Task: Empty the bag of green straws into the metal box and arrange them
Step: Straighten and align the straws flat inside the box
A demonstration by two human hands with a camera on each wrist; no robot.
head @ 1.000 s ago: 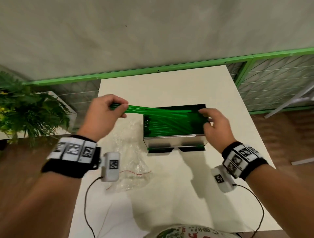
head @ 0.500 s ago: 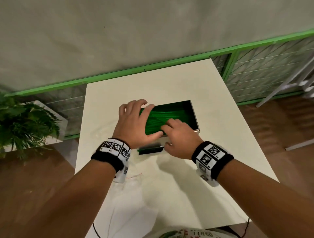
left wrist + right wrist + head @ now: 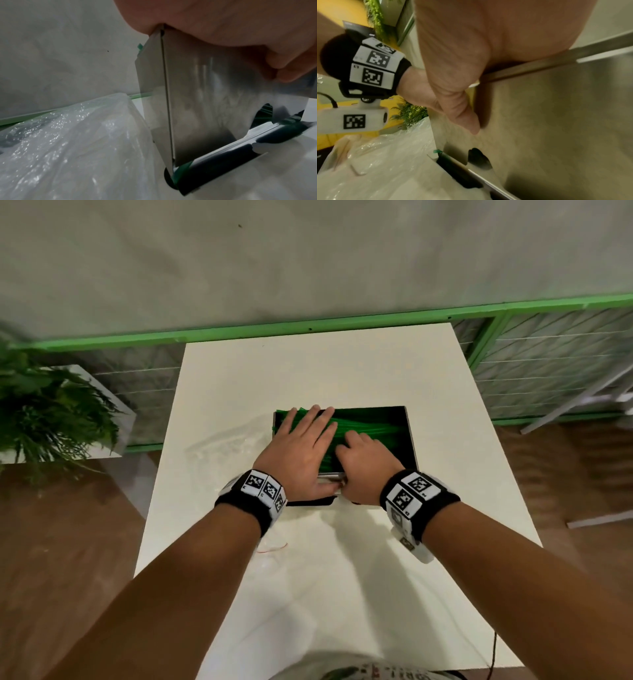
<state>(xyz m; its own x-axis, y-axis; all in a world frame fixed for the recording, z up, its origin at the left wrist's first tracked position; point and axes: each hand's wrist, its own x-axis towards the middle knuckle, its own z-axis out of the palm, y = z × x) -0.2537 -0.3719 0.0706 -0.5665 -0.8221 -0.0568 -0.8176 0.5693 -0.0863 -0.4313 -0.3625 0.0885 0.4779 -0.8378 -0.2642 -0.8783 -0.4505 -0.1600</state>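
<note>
The metal box (image 3: 409, 440) stands mid-table, filled with green straws (image 3: 376, 426) lying lengthwise. My left hand (image 3: 301, 440) lies flat on the straws at the box's left end with its fingers straight. In the left wrist view, the left hand's thumb (image 3: 283, 67) hangs over the steel front wall (image 3: 197, 108). My right hand (image 3: 366, 457) sits beside it, fingers bent down onto the straws with their tips hidden. Its thumb (image 3: 464, 115) lies against the outside of the front wall (image 3: 556, 121). The clear plastic bag (image 3: 222, 446) lies crumpled to the left of the box.
The white table (image 3: 342, 371) has bare surface behind and in front of the box. A thin red tie (image 3: 274, 547) lies near my left forearm. A green plant (image 3: 51, 412) stands to the left, and a green-framed rail (image 3: 308, 332) runs behind the table.
One second ago both hands held a bundle of straws by its ends over the box. The straws now lie in the box, and both hands have moved in on top of them.
</note>
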